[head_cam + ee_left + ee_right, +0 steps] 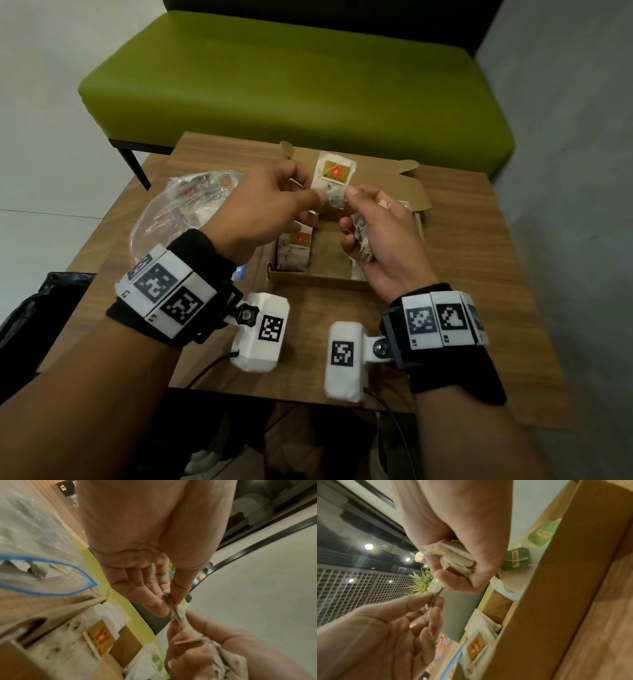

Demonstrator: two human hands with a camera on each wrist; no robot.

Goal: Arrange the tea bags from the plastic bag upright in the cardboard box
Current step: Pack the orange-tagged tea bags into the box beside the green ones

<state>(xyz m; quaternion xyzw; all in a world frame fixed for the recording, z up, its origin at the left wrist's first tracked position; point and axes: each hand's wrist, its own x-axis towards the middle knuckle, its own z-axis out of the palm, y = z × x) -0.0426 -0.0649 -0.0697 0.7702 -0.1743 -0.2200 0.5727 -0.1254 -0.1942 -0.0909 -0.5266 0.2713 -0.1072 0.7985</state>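
Tea bags already stand in our cardboard box (310, 279). Our right hand (380, 240) grips a small bunch; our left hand (260, 209) pinches one tea bag (334, 181) above the box. Farther left, the plastic bag (178, 209) holds more.

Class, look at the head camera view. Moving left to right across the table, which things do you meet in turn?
Plastic bag → left hand → tea bag pinched between both hands → right hand → open box flap.
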